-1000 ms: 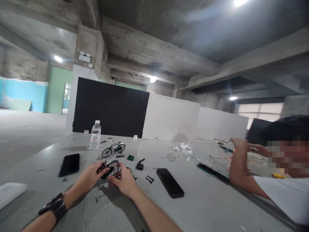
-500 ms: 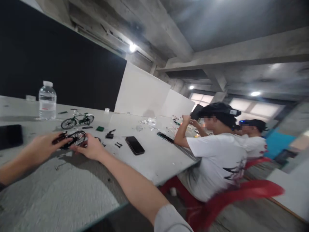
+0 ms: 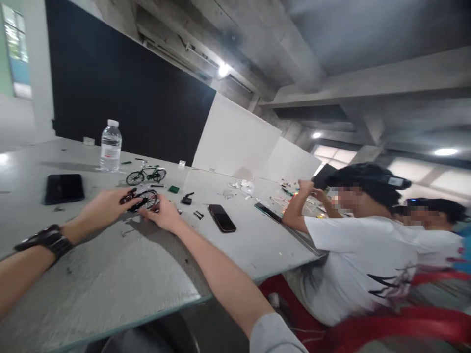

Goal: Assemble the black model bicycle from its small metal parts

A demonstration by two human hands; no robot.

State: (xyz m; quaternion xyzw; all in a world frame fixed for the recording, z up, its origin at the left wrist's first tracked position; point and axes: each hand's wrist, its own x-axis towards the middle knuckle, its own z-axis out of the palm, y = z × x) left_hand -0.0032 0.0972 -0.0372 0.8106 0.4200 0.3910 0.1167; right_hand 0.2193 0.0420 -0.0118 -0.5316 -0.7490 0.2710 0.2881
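Between my two hands, low over the table, is a small model bicycle (image 3: 147, 200) with a dark spoked wheel; much of its frame is hidden by fingers. My left hand (image 3: 114, 203) grips its left end, where a dark red part shows. The fingers of my right hand (image 3: 162, 213) are closed on the wheel side. Just behind them a green model bicycle (image 3: 147, 173) stands upright. A small green piece (image 3: 173, 189), a black part (image 3: 187, 198) and a pair of short dark pieces (image 3: 198, 214) lie to the right of my hands.
A water bottle (image 3: 111, 147) stands at the back left, with a dark phone (image 3: 64, 189) nearer. Another phone (image 3: 222, 218) lies right of my hands. A person in a white shirt (image 3: 346, 250) sits on a red chair (image 3: 405, 328) at the right, arms raised over the table.
My view has swung left, so everything appears further right and my left wrist's watch shows. Both hands keep hold of the model bicycle, with little other change.
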